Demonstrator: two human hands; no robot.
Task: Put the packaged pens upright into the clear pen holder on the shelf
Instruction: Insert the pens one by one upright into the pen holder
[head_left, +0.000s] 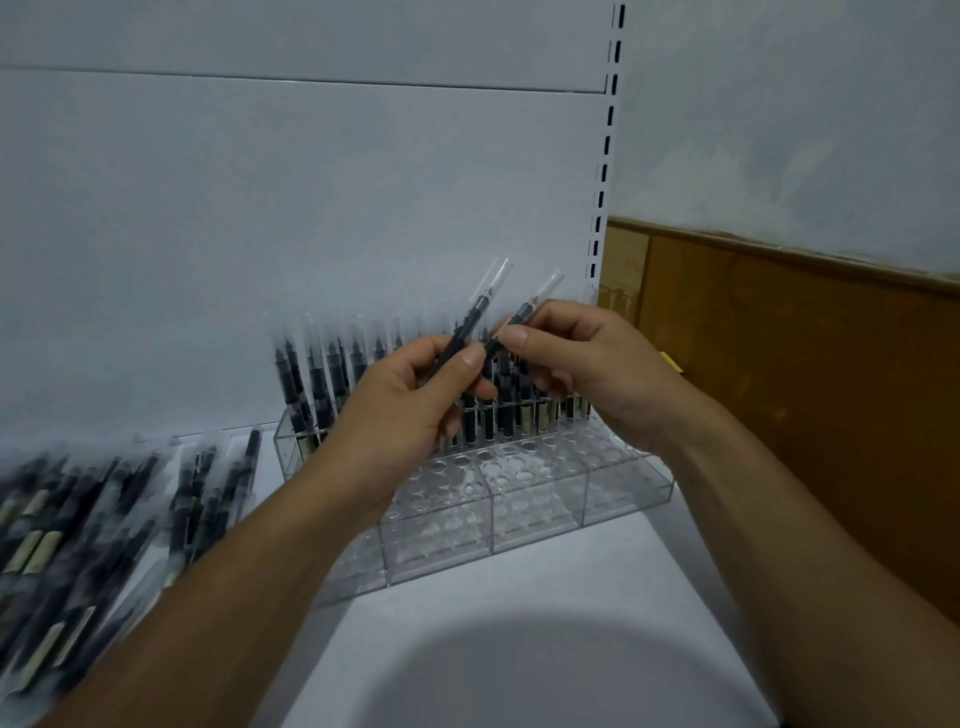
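Left hand (410, 395) pinches one packaged pen (470, 319), right hand (582, 364) pinches a second pen (524, 310), both tilted toward 1 o'clock over the clear pen holder (519, 499). Loose pile (78, 519) sits at 8 o'clock.

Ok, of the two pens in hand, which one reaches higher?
The left pen, held by the left hand: its clear wrapper tip tops the right pen in the right hand.

Shop display bay, as I view it remotely: white metal shelf (545, 587) with a slotted white upright strip (602, 171) at 1 o'clock; clear acrylic tiered pen holder (540, 499) at centre; blurred heap of cellophane-packaged black pens (78, 525) at 8 o'clock.
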